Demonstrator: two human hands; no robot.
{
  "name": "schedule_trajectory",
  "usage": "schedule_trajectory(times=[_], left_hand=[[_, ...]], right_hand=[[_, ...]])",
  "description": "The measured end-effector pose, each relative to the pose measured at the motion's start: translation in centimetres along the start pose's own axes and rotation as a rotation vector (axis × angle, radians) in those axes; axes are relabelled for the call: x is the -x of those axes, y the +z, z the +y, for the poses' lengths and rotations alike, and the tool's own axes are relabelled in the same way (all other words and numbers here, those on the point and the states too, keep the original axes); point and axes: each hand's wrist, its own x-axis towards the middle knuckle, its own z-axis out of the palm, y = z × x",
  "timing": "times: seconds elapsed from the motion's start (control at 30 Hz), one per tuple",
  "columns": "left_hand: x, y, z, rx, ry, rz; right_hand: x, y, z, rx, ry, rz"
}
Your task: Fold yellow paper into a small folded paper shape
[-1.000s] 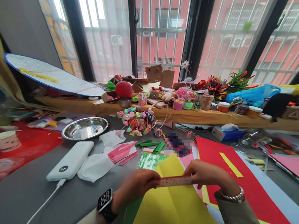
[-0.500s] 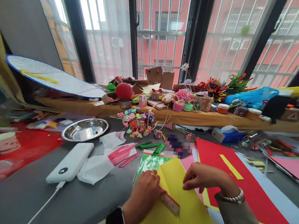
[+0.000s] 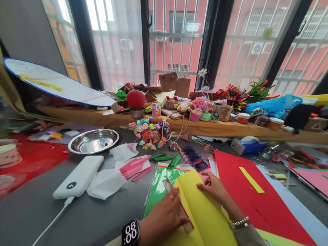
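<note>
A creased sheet of yellow paper [image 3: 209,225] lies in front of me, its right half lifted a little. My left hand [image 3: 164,214] is closed on a ruler [image 3: 189,227], which rests slantwise over the left half, near the crease. The ruler's far end pokes out beyond my fingers and its middle is hidden beneath them. At the upper right edge of the sheet, my right hand [image 3: 217,188] pinches the paper between thumb and fingers. Partly under the sheet is a green plastic-wrapped packet [image 3: 159,183].
Red paper [image 3: 259,206] with a yellow strip [image 3: 252,179] lies on the right. To the left are a white power bank [image 3: 78,177] with its cable, white tissue [image 3: 105,183] and a metal plate [image 3: 93,142]. Pipe-cleaner flowers [image 3: 149,131] stand behind, before a crowded ledge [image 3: 101,120].
My right hand has moved up to the sheet's far edge and taken hold of it. The ruler has shifted up and left under my left hand, and the paper's right half has risen.
</note>
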Motion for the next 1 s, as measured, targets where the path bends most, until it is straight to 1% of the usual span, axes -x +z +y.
schedule_trajectory(times=[0.07, 0.13, 0.17, 0.27, 0.37, 0.47, 0.57, 0.67, 0.8, 1.0], left_hand=[[0.0, -0.7, -0.1, 0.039, -0.034, 0.019], [-0.1, -1.1, -0.3, 0.101, -0.097, 0.007], [-0.1, -1.2, -0.5, 0.132, -0.102, -0.003], [-0.2, -1.0, -1.4, 0.16, -0.049, 0.006], [-0.5, -0.6, -2.5, 0.097, -0.023, 0.018], [-1.1, -0.5, -3.0, 0.051, 0.026, -0.036], [-1.7, -0.7, -2.9, 0.021, 0.067, -0.104], [-1.9, -0.7, -2.8, -0.024, 0.051, -0.097], [-1.8, -0.3, -2.9, -0.044, 0.066, -0.07], [-1.9, -0.3, -3.1, -0.056, 0.154, -0.129]], right_hand=[[0.8, 0.3, 0.8, -0.082, -0.009, -0.037], [1.9, 0.3, 1.1, -0.169, 0.018, -0.055], [2.4, 0.2, 1.1, -0.217, 0.042, -0.069], [3.5, -0.1, 0.9, -0.373, 0.1, -0.166], [4.1, -0.3, 0.8, -0.453, 0.124, -0.218], [4.0, -0.1, 0.9, -0.457, 0.124, -0.201], [3.8, 0.1, 1.2, -0.439, 0.115, -0.189], [3.7, 0.1, 1.4, -0.447, 0.094, -0.195], [3.8, -0.1, 1.3, -0.415, 0.11, -0.188], [4.0, -0.3, 1.0, -0.428, 0.114, -0.219]])
